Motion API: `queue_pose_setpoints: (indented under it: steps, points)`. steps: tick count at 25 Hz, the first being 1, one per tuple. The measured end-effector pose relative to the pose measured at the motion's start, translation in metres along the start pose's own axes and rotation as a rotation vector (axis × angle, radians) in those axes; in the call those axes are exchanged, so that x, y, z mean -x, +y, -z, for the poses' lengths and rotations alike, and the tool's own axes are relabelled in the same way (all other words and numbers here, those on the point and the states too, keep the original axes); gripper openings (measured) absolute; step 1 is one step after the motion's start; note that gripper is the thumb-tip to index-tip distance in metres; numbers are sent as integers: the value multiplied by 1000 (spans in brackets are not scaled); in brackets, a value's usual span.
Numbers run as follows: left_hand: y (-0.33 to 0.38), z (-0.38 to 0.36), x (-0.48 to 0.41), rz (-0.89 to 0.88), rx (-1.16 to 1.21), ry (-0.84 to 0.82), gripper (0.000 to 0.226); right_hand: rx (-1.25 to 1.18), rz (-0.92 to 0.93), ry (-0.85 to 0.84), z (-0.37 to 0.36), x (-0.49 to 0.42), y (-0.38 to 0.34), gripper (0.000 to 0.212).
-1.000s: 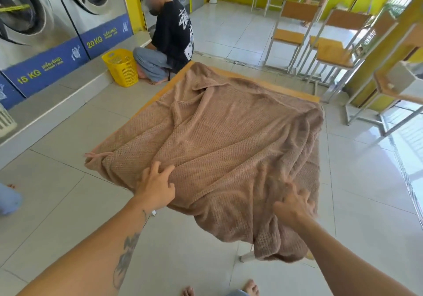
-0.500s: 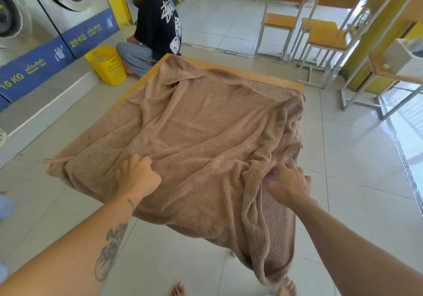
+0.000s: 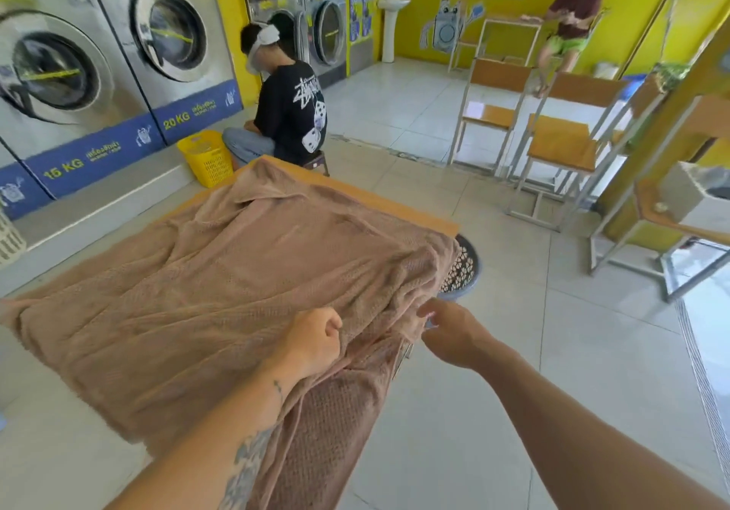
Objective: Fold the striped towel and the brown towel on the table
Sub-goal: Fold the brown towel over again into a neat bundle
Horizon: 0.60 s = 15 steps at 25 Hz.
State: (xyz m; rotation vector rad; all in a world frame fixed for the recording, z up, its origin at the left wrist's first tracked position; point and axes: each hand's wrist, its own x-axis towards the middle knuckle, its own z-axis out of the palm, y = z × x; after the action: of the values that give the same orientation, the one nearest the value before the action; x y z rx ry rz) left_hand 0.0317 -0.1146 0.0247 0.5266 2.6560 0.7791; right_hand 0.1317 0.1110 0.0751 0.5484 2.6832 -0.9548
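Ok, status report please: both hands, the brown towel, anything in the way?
Left hand gripping brown towel near edge. Right hand pinching its corner. Towel spread over table, one end hanging off. Basket on floor beside table, not blocking.

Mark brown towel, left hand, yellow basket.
brown towel (image 3: 221, 272): head view, flat middle of the cloth.
left hand (image 3: 314, 341): head view, back of the hand.
yellow basket (image 3: 207, 158): head view, its front wall.

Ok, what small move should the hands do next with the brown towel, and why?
Probably the right hand should pinch the bunched right edge and pull it outward while the left hand grips the brown towel: the cloth is wrinkled there and part hangs over the near side of the table.
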Motion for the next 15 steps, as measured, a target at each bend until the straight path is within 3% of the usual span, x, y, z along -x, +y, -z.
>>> queue_pose_setpoints:
  steps: [8, 12, 14, 15]
  points:
    - [68, -40, -75, 7, 32, -44, 9, -13, -37, -68, 64, -81, 39, 59]
    - [76, -77, -107, 61, -186, -105, 39, -36, -94, -64, 77, -153, 52, 62]
    - [83, -90, -110, 73, -286, -64, 32, -68, -107, -92, 75, -183, 56, 50]
    - [86, -92, -112, 70, -260, -15, 24, -95, -118, -120, 74, -194, 57, 33]
